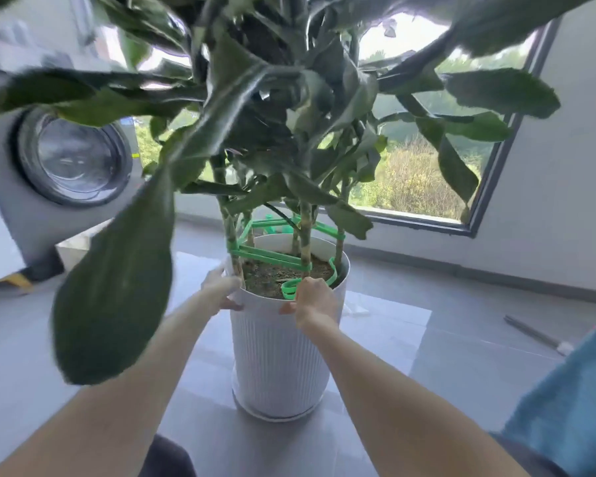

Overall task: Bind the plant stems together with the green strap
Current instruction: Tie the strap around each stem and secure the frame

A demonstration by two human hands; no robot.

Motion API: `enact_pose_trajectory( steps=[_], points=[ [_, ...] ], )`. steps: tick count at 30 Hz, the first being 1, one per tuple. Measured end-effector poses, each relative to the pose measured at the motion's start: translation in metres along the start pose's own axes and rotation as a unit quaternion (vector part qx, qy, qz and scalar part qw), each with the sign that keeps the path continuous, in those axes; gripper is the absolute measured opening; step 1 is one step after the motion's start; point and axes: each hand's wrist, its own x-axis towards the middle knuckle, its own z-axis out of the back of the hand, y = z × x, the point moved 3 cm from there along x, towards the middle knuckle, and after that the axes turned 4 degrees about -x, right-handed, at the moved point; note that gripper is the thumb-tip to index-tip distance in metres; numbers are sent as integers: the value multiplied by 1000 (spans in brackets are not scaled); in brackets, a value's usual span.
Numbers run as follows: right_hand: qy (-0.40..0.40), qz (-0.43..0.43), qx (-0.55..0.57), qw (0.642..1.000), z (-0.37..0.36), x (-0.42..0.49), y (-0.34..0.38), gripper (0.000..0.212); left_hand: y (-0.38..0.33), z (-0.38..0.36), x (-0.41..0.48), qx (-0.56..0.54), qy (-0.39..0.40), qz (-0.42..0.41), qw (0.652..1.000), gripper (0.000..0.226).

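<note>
A tall plant with several upright stems [305,232] grows in a white ribbed pot [276,352] on the floor. A green strap [272,258] runs around the stems just above the soil, and its loose end curls over the soil near the front rim. My left hand [221,287] grips the pot's rim on the left, by the leftmost stem. My right hand [312,297] grips the front rim, fingers curled over it, right beside the strap's curled end [289,289]. Large dark leaves fill the upper view.
A washing machine [59,166] stands at the left. A big window [427,160] lies behind the plant. A thin rod [537,335] lies on the grey floor at the right. Blue fabric [572,401] shows at the right edge.
</note>
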Motion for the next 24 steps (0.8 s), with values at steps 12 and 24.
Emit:
enact_pose_trajectory(
  steps=[12, 24],
  points=[
    [52, 178, -33, 982, 25, -3, -24, 31, 28, -59, -25, -13, -144, 62, 988, 84],
    [53, 287, -195, 936, 29, 16, -47, 45, 46, -39, 8, -21, -113, 65, 991, 79]
  ],
)
